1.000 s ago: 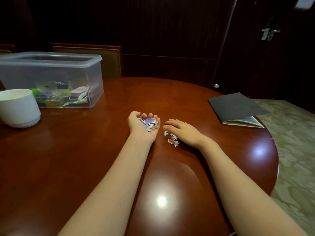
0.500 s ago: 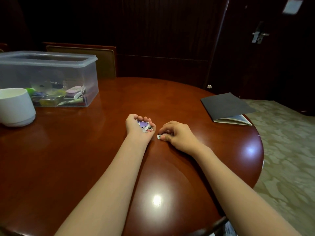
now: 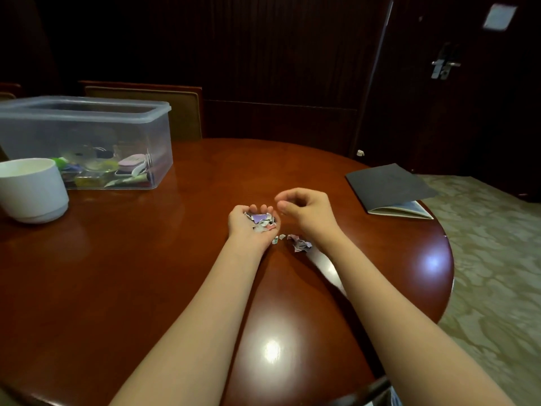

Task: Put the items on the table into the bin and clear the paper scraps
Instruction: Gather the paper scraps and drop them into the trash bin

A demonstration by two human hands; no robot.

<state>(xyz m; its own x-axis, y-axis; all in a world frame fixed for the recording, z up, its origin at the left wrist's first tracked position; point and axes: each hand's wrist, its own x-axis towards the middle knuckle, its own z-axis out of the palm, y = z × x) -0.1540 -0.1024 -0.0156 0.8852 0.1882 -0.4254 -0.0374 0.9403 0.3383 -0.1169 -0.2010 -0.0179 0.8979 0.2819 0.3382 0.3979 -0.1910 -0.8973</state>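
My left hand (image 3: 248,230) is palm up, low over the table (image 3: 146,273), fingers curled into a cup round a small heap of paper scraps (image 3: 263,222). My right hand (image 3: 307,212) hovers just right of it, off the wood, fingers bent inward with thumb and forefinger close together. I cannot tell whether anything is pinched between them. On the near side of that hand, loose scraps (image 3: 299,244) lie on the table, with two tiny bits just left of them by the heel of my left hand. At far left stands the clear bin (image 3: 87,133), with assorted small items in its bottom. A white cup (image 3: 32,191) sits in front of its left end. At far right a dark booklet (image 3: 386,183) lies flat near the table's edge.
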